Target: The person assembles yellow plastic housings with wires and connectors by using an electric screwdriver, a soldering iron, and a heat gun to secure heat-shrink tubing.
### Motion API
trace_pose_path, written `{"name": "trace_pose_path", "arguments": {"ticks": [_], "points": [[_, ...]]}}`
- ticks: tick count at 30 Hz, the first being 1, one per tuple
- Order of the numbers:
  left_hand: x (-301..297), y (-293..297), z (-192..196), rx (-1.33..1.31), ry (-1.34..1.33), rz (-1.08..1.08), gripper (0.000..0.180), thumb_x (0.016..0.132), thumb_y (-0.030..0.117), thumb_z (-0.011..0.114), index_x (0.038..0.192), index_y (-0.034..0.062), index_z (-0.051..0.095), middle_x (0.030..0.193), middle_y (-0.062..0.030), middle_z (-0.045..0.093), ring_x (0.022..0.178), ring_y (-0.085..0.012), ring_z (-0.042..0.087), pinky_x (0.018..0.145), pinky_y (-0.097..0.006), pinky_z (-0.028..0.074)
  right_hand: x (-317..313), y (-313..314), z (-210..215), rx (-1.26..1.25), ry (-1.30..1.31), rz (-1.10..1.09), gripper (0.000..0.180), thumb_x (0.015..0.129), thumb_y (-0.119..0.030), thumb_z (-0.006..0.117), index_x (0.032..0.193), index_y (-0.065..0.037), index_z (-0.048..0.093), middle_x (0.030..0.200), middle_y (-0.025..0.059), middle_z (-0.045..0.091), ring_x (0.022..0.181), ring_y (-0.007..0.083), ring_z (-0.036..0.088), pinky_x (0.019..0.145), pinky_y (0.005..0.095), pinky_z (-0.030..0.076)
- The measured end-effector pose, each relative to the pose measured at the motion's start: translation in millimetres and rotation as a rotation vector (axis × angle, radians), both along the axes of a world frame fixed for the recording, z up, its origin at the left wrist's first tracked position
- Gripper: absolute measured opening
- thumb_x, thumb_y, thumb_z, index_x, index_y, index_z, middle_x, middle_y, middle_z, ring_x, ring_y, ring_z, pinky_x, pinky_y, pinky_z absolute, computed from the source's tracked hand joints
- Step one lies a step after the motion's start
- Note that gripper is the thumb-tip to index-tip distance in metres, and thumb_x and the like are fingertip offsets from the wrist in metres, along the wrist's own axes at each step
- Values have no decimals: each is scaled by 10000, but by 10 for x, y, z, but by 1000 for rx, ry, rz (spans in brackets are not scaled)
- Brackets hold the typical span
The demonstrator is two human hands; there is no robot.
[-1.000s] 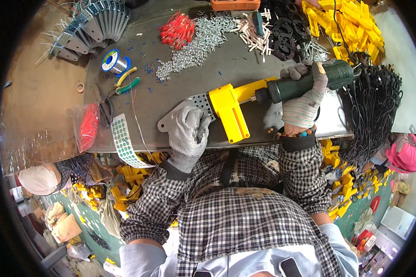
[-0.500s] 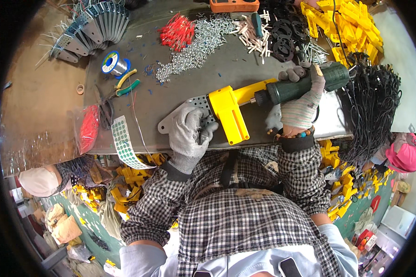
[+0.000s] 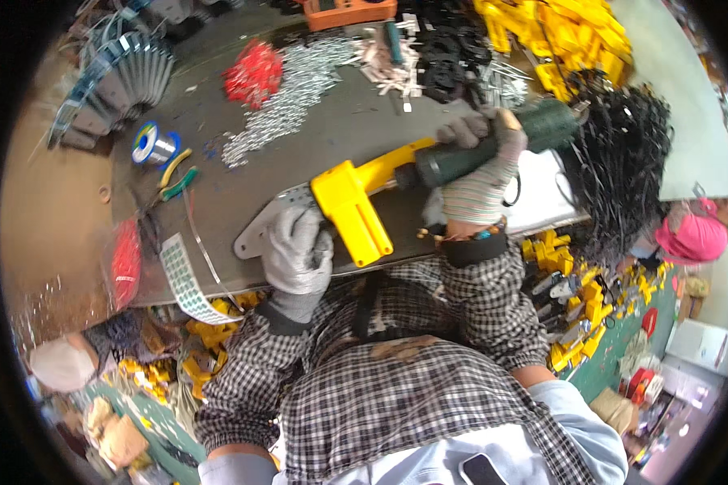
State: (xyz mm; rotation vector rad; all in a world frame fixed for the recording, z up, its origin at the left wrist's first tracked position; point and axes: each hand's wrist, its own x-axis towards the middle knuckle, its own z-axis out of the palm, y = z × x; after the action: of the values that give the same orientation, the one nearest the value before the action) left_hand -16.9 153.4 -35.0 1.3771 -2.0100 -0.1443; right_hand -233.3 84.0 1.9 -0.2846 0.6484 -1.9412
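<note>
My left hand (image 3: 298,255), in a grey glove, is closed on a grey perforated metal plate (image 3: 259,230) near the table's front edge. A yellow plastic housing (image 3: 348,210) with a long arm sits at the plate's right end. Wrapped round a dark green electric screwdriver (image 3: 548,125) is my right hand (image 3: 481,182), in a striped glove with bare-looking thumb tip. The tool lies nearly level, its black nose and shaft pointing left at the yellow housing. Whether the tip is seated in a screw cannot be made out.
Screws (image 3: 291,93), red parts (image 3: 253,74) and black rings (image 3: 445,61) lie along the back. Yellow housings (image 3: 558,40) and black cables (image 3: 623,162) are heaped right. A solder spool (image 3: 154,145), pliers (image 3: 176,175) and green-dotted sheet (image 3: 190,279) lie left. A pink-capped person (image 3: 692,230) is at right.
The whole view has shifted and tilted, so the table and hands appear farther left. Both hands keep their grips, and the screwdriver remains at the yellow housing.
</note>
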Motion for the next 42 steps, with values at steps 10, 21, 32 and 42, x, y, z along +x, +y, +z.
{"name": "trace_pose_path", "arguments": {"ticks": [10, 21, 32, 42], "points": [[36, -145, 361, 62, -279, 55, 556, 654, 138, 761, 1166, 89, 549, 1147, -118, 548, 1079, -322, 522, 942, -435, 409, -701, -148, 591, 207, 622, 187, 381, 793, -349, 770, 973, -70, 583, 719, 14, 593, 560, 133, 576, 511, 274, 469], [394, -26, 304, 225, -330, 144, 856, 577, 165, 794, 1348, 102, 430, 1304, -119, 481, 1238, -326, 433, 1064, -467, 320, -1690, -432, 397, 920, 2538, 73, 243, 799, -258, 678, 956, -72, 670, 973, 153, 675, 929, 326, 661, 817, 412, 541], [747, 58, 9, 430, 586, 311, 399, 846, 16, 618, 1236, 17, 532, 1165, -110, 599, 1094, -235, 579, 930, -365, 481, -1343, -1132, 323, -351, 2422, -272, 214, 701, -180, 682, 895, -145, 597, 798, 75, 595, 816, 286, 605, 743, 397, 495], [422, -16, 596, 412, 26, 340, 464, 853, 159, 648, 1291, 65, 528, 1043, -151, 583, 984, -311, 592, 855, -394, 475, 119, -2458, 356, 426, 2075, -13, 444, 821, -409, 613, 1016, -10, 615, 960, 247, 670, 944, 390, 650, 841, 463, 510]]}}
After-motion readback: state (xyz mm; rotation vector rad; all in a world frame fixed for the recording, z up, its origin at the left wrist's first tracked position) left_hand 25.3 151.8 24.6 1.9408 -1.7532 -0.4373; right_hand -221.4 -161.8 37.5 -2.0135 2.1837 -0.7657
